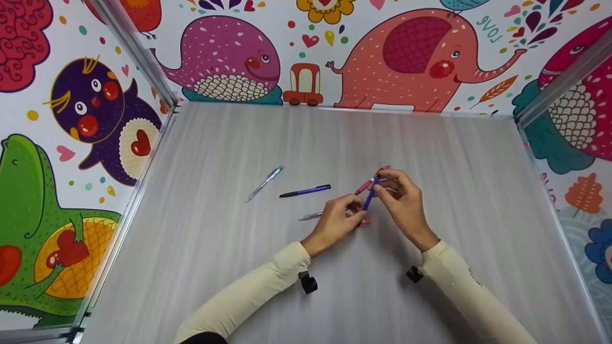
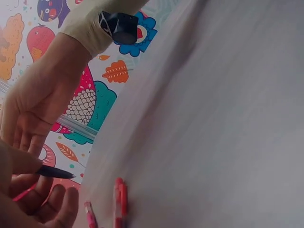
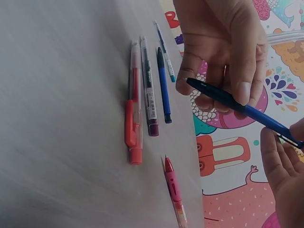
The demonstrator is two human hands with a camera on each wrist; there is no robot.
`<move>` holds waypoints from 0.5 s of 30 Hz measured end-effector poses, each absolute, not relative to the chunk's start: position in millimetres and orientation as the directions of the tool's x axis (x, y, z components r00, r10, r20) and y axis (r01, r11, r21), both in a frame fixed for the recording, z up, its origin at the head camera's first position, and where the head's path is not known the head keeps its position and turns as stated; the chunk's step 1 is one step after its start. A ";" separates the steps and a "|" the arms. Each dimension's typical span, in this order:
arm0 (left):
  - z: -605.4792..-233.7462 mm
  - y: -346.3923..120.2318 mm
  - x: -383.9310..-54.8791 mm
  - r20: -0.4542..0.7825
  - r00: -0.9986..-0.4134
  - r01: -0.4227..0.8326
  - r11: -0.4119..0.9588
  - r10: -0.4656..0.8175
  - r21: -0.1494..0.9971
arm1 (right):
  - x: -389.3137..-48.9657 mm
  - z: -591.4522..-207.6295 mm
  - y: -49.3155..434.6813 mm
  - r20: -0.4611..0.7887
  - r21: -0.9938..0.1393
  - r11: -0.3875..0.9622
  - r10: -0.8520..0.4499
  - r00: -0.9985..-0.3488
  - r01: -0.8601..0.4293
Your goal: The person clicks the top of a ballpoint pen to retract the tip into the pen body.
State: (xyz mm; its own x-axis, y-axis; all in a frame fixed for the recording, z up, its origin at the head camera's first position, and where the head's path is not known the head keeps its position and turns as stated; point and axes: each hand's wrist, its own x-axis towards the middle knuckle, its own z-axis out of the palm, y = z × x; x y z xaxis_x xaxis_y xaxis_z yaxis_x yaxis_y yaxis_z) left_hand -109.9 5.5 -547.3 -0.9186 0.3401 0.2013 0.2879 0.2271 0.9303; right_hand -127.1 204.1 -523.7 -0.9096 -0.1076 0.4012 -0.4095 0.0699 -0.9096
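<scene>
A blue pen [image 1: 370,195] with a dark front end is held up between both hands above the table. My left hand [image 1: 334,220] pinches its dark end, the thumb lying along the barrel in the right wrist view. At the clip end, my right hand [image 1: 404,203] pinches the pen [image 3: 261,116] between thumb and fingers. Below the hands lie a pink pen [image 3: 173,185] and a clear pen with red parts [image 3: 135,99]. My left hand partly hides the red one and a clear pen with a dark end [image 3: 149,90] in the head view.
Left of the hands, another blue pen [image 1: 306,191] and a clear pen with a teal end [image 1: 264,184] lie on the grey table [image 1: 215,143]. Printed cartoon panels [image 1: 406,62] and metal rails [image 1: 559,81] border the tabletop.
</scene>
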 end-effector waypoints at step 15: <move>-538.6 -0.3 -95.7 -0.066 -0.911 -0.095 -0.052 0.408 0.994 | -126.7 -521.6 207.6 0.232 -0.973 -0.045 -0.233 -0.944 -0.228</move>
State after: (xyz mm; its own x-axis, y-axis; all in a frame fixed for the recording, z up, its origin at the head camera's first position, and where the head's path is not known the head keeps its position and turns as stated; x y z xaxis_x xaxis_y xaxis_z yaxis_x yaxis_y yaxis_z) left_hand -95.7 -0.3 -538.6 -0.9105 0.4083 -0.0655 -0.0948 -0.0518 0.9941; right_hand -126.7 207.6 -521.6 -0.9443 -0.2332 0.2320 -0.2278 -0.0451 -0.9727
